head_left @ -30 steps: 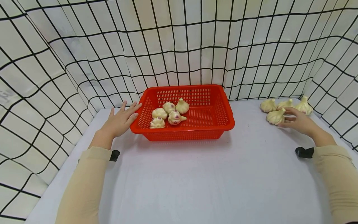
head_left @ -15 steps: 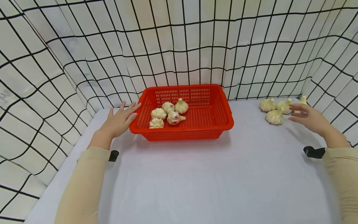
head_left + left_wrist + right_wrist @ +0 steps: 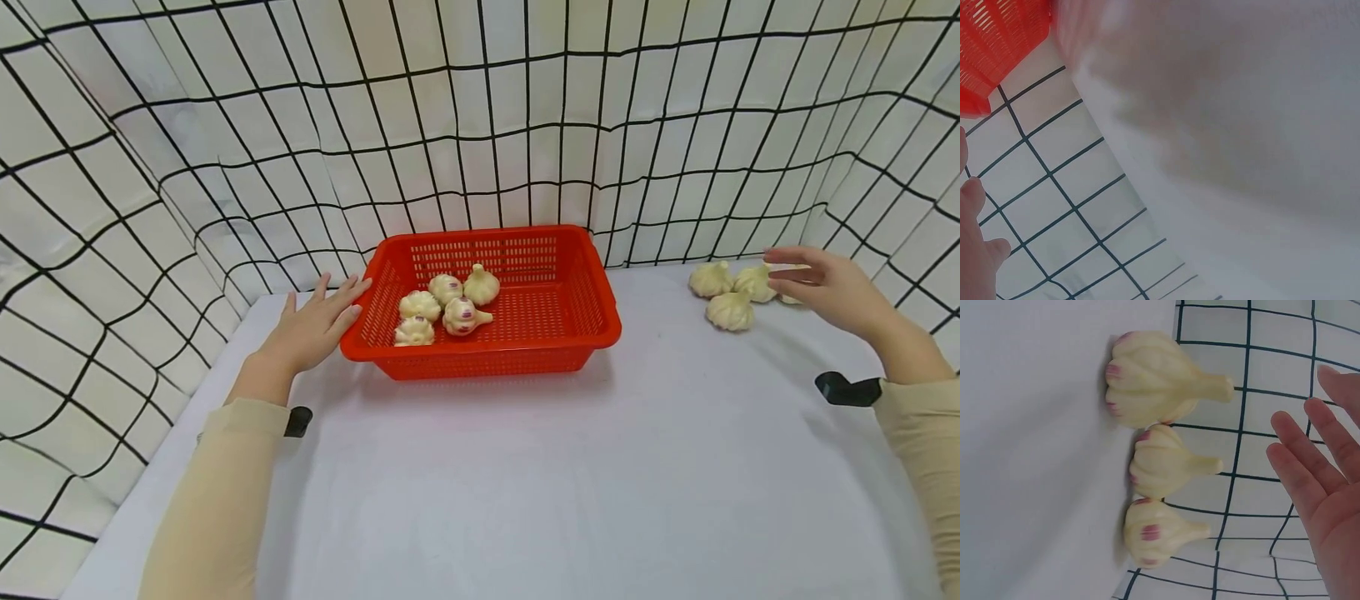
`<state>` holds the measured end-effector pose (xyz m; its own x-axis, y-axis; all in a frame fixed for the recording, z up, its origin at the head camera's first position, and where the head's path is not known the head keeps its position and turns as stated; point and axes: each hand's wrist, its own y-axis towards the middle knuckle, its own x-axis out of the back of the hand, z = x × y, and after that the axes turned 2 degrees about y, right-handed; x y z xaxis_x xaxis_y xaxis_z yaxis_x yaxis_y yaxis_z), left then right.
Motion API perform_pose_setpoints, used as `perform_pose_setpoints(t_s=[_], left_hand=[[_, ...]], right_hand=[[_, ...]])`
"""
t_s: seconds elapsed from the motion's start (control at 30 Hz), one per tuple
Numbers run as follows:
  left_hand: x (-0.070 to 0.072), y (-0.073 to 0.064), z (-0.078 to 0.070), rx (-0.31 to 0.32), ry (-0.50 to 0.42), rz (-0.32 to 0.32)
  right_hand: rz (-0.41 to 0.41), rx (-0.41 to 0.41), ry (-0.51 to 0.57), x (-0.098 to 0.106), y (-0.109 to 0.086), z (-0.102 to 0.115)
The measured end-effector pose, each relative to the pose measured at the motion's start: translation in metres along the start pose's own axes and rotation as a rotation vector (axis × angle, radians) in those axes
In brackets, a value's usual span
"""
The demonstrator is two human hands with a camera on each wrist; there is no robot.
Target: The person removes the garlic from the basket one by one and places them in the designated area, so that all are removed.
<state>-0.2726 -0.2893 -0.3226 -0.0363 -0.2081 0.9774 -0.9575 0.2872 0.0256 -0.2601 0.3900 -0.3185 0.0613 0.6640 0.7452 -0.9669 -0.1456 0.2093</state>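
My left hand (image 3: 303, 333) lies at the left side of the red plastic basket (image 3: 495, 352), its spread fingers touching the rim. Inside the basket, toward its left, are several garlic bulbs (image 3: 461, 317). Over at the far right, my right hand (image 3: 843, 292) hovers above a small group of garlic bulbs (image 3: 730, 312), with nothing held. One bulb (image 3: 790, 299) is mostly hidden behind that hand. In the right wrist view the fingers are fairly straight and apart from the largest-looking garlic bulb (image 3: 1150, 378). The left wrist view catches only the edge of the left hand (image 3: 975, 250).
Black netting (image 3: 480, 133) over white sheeting rises at the back and both sides. The white tabletop (image 3: 480, 483) stretches in front of the basket. A black wrist-worn piece (image 3: 847, 390) sticks out from the right sleeve, and another (image 3: 298, 422) from the left.
The right hand has drawn away from the front garlic bulb, moving right and up over the rear ones. The left hand keeps its place on the basket. The head view has shifted slightly.
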Motion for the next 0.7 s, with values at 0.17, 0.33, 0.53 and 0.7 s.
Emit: perform_pose_setpoints(t_s=[0.17, 0.33, 0.53, 0.7], left_hand=[[0.000, 0.000, -0.001, -0.003, -0.004, -0.002], [0.002, -0.002, -0.001, -0.001, -0.005, -0.005], [0.001, -0.002, -0.001, -0.003, -0.001, -0.008], [0.000, -0.001, -0.002, -0.010, 0.008, -0.007]], right_hand=[[0.003, 0.022, -0.005, 0.001, 0.007, 0.020], [0.007, 0.067, 0.017, -0.001, 0.014, 0.042], [0.028, 0.109, 0.014, -0.009, 0.023, 0.066], [0.064, 0.135, 0.067, -0.018, 0.030, 0.083]])
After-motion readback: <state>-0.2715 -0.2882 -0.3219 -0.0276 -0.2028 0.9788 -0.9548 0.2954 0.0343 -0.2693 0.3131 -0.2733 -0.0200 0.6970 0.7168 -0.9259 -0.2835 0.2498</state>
